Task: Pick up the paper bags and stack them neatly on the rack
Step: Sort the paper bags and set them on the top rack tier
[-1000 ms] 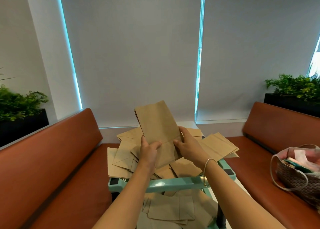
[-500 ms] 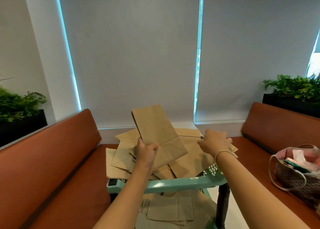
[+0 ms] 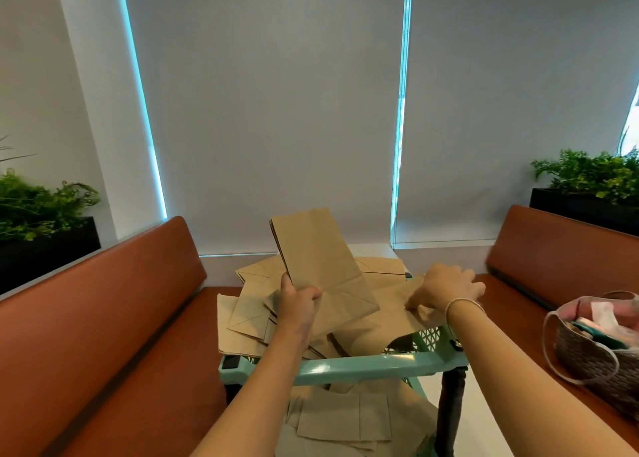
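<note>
Brown flat paper bag (image 3: 321, 270) is gripped upright by the left hand (image 3: 299, 306) above the mint-green plastic rack (image 3: 363, 365) – another loose bag (image 3: 390, 304) (lying on the pile) is pinched by the right hand (image 3: 446, 289) fingers (image 3: 415, 303).

brown paper bags (image 3: 321, 273), mint-green rack (image 3: 363, 365), rust-orange benches (image 3: 103, 318)

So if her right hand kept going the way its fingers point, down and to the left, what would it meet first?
Almost at once, a flat paper bag lying on the rack. The right hand has its fingers at that bag, seemingly touching or pinching it, though contact is hard to confirm.
</note>
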{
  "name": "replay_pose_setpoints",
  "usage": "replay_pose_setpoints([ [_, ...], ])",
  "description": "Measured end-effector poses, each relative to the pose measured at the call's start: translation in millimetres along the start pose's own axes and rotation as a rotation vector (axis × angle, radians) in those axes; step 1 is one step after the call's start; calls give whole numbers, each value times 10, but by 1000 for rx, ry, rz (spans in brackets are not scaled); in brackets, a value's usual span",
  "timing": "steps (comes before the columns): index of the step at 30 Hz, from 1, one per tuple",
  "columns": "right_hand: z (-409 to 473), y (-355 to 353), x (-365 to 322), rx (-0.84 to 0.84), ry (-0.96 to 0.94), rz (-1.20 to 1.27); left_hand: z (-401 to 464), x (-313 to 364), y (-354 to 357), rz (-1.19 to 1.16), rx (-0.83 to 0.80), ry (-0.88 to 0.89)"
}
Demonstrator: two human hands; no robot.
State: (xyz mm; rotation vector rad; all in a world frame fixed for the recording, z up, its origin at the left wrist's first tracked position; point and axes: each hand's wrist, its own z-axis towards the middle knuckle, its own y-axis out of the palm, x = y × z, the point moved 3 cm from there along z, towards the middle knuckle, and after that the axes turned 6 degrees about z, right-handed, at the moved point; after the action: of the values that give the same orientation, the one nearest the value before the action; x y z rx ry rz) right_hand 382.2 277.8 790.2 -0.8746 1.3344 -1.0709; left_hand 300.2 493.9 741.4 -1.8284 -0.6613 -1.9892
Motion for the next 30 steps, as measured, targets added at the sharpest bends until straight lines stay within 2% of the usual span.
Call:
replay_pose_setpoints([
  [3,-10,-78,-45,63,-18,51,-12,8,3,0,-2,-8],
  [8,-6,-272,-192,63,-118,388,-24,25,10,-11,10,-9],
  [14,-342,-728,-476,376,-513,864,-35,33,9,-60,21,-7],
  [17,-520,-662,-565,360,-672,971,-58,63,3,-80,33,0],
  [19,-541,-483,-601,283,-760,916,-61,74,-3,-91,45,6],
  [24,-550,-31,-588,-6,-858,559,-85,101,3,-125,40,-10],
  [27,-580,119,-603,-50,-896,419,-103,131,17,-179,25,-6],
  [30,-596,188,-615,-90,-893,403,-117,147,21,-166,33,7],
])
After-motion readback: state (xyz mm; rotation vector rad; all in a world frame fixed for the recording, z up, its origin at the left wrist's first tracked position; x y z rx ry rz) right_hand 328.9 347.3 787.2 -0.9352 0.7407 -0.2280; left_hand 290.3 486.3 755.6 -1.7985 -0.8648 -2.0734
